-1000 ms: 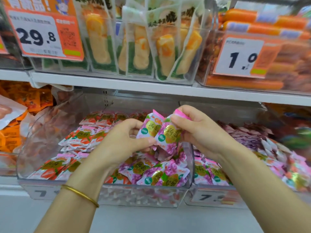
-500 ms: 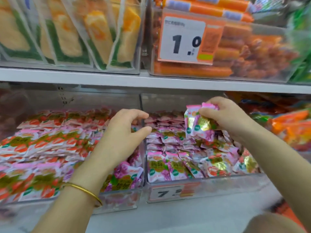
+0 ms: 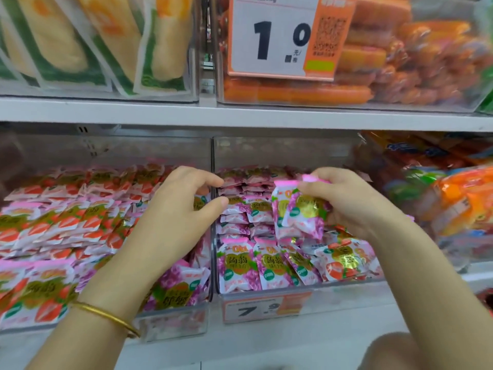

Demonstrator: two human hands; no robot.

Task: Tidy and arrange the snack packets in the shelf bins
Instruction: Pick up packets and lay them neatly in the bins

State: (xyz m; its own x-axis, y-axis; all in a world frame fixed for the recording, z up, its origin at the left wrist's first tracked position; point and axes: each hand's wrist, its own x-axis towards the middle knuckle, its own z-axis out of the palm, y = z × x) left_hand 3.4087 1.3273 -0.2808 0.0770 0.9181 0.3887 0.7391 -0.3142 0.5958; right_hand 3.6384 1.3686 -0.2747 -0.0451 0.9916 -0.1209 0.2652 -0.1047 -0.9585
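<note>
Gold metal comes nearest: a bangle is worn on the left wrist, low and left of the clear divider that parts the two lower bins. Just right of the divider's foot, a 7.9 price tag is fixed to the front of the right bin. Behind that front wall, grape packets are stood in a row against the divider, and one red strawberry packet is lodged further right among them. On the divider's other side, in the near corner of the left bin, purple strays are seen beside the strawberry packets that fill it.

Further in, the left hand is held over the divider's top edge, fingers loosely curved, thumb and forefinger apart, nothing gripped. Right of the divider, the right hand is raised above the right bin, and the held packets — two of the grape kind, it seems — are pinched near their pink top edges. Flat rows are laid behind them. High above the divider, the upper shelf is topped by a 1.0 tag.

The step in hand is judged to be sorting by flavour. Next, the held packets need to be lowered upright into a gap in the rows and released — and the strays beside the divider are yet to be gathered.
</note>
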